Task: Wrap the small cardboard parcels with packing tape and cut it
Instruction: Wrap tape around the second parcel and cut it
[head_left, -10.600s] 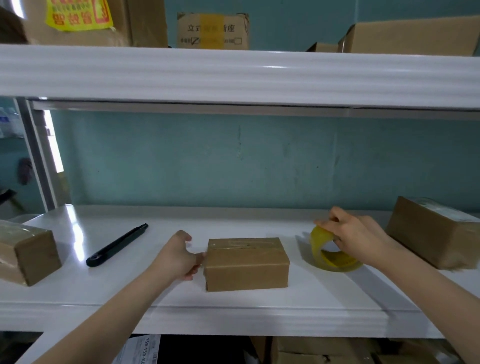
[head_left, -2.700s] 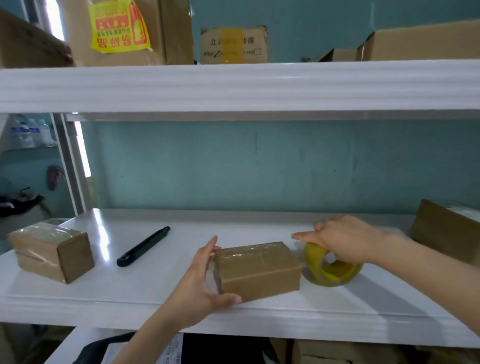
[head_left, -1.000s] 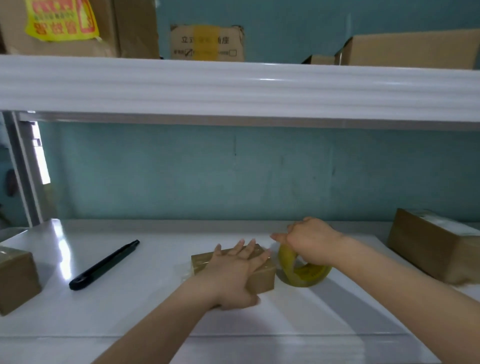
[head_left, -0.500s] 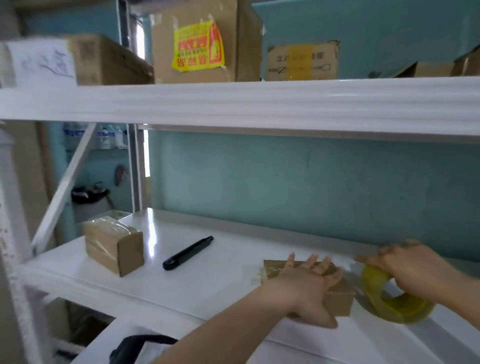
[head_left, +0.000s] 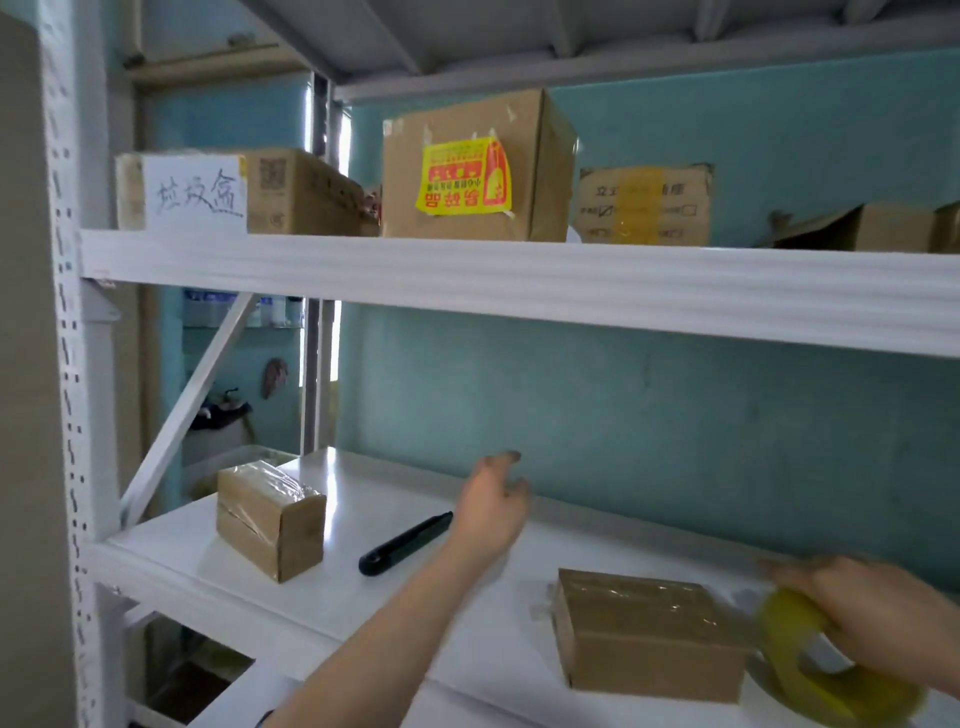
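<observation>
A small cardboard parcel (head_left: 644, 634) with shiny tape over its top lies on the white shelf (head_left: 332, 597). Just to its right stands the yellow tape roll (head_left: 810, 675), which my right hand (head_left: 862, 618) grips from above. A stretch of tape seems to run from the roll to the parcel. My left hand (head_left: 491, 512) hovers open above the shelf, right beside the black box cutter (head_left: 405, 543), touching nothing. A second taped parcel (head_left: 270, 519) sits further left.
The upper shelf (head_left: 519, 280) carries several big cardboard boxes, one with a yellow sticker (head_left: 465, 176). A white upright post (head_left: 72, 364) and a diagonal brace (head_left: 187, 410) bound the left side. The teal wall (head_left: 623, 415) closes the back.
My left hand has lifted off the parcel and moved left toward the box cutter. The view has swung left and up. My right hand stays on the tape roll.
</observation>
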